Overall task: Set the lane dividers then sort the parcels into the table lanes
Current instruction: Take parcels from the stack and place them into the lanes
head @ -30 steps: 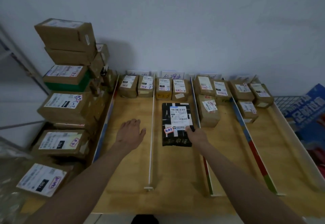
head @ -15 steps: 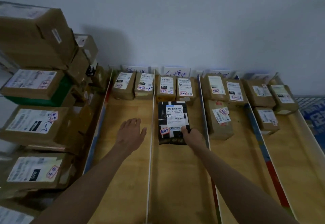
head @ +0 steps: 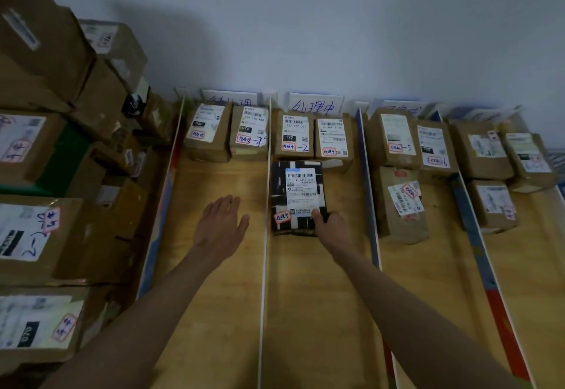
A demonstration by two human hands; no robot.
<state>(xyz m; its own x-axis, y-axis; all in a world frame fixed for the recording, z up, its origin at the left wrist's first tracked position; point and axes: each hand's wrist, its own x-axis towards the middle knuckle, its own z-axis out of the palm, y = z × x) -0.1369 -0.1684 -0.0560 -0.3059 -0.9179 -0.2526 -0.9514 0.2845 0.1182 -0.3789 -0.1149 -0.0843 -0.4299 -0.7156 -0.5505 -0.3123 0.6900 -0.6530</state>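
Note:
A black parcel with a white label lies in the second lane of the wooden table, just behind two brown parcels at the wall. My right hand grips its near right corner, thumb on top. My left hand rests flat, fingers straight, on the table in the first lane. A thin white divider runs between the two hands. A blue and red divider bounds the second lane on the right.
A tall stack of brown boxes fills the left side beyond the left edge strip. Two parcels sit at the back of the first lane. Several parcels fill the right lanes. Paper lane signs lean on the wall.
My right hand has pushed the black parcel farther back toward the two brown parcels at the wall. My left hand stays flat in the first lane. The camera has moved closer.

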